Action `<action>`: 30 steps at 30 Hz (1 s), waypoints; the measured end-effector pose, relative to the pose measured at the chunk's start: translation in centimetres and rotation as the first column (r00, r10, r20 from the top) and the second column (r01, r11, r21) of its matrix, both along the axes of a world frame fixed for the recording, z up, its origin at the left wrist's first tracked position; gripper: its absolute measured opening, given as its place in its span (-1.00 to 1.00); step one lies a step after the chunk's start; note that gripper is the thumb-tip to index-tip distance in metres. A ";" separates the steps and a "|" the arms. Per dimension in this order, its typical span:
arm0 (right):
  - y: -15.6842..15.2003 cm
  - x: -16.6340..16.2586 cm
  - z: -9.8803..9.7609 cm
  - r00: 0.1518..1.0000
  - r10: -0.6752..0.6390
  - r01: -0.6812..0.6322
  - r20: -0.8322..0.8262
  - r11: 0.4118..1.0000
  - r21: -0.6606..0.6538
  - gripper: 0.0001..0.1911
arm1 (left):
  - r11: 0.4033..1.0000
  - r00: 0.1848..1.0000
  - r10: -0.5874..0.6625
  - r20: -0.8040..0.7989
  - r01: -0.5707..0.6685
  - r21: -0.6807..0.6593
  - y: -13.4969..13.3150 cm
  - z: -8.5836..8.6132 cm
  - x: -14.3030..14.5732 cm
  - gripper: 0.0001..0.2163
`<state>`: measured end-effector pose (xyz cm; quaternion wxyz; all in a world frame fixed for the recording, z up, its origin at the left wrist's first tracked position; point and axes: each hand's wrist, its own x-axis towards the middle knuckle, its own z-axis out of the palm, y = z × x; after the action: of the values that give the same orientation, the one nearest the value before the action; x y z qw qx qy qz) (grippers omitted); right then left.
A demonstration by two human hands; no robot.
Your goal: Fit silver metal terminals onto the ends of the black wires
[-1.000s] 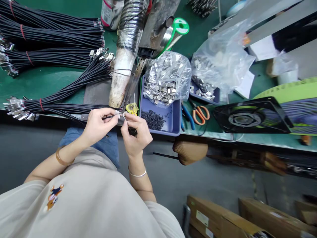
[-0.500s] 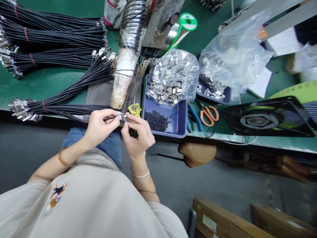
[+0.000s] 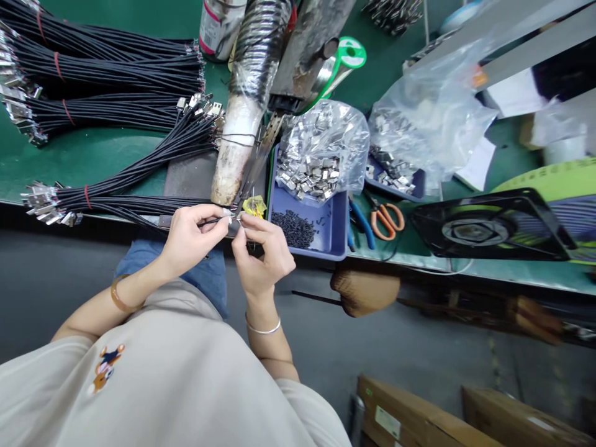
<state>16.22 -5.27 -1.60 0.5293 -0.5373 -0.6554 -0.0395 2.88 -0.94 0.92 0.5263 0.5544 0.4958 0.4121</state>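
My left hand [image 3: 193, 241] is closed in a pinch on the end of a thin black cable [image 3: 210, 221] at the bench's front edge. My right hand [image 3: 261, 256] sits just to its right, thumb and forefinger closed near the cable end; what lies between them is too small to make out. Left of my hands, a bundle of black cables [image 3: 153, 203] with metal plugs [image 3: 49, 203] lies along the edge. Directly above my fingertips is the tip of a stained white, wrapped duct [image 3: 226, 177]. A yellow piece [image 3: 254, 205] lies just behind my right hand.
A blue tray [image 3: 341, 239] holds short black tube pieces [image 3: 292, 228] and a plastic bag of metal connector shells [image 3: 321, 177]. Blue-handled pliers [image 3: 362, 225], orange-handled scissors [image 3: 387, 221] and a black fan [image 3: 479, 233] lie rightward. More tied cables [image 3: 125, 62] fill the back left.
The right fingertips have drawn slightly rightward, widening the small gap to the left hand. My left hand keeps its pinch on the cable. The camera view has shifted a little.
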 end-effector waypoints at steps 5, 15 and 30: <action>0.0 0.0 0.1 1.000 0.006 -0.006 0.010 1.000 -0.002 -0.81 | 1.000 1.000 0.006 -0.016 -0.005 0.023 -0.1 -0.3 0.1 -0.79; 0.1 0.0 0.0 1.000 0.013 -0.013 0.002 1.000 0.017 -0.77 | 0.999 1.000 0.004 -0.017 -0.003 0.043 -0.1 0.0 0.2 -0.79; -0.5 0.1 1.2 0.984 -0.028 -0.012 -0.179 0.975 -0.221 -0.92 | 0.963 0.993 -0.053 -0.108 0.080 0.258 -0.7 -0.2 -0.5 -0.82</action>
<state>16.29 -5.81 -0.44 0.5233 -0.5968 -0.6029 0.0805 2.41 -1.61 0.71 0.4365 0.6553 0.4437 0.4279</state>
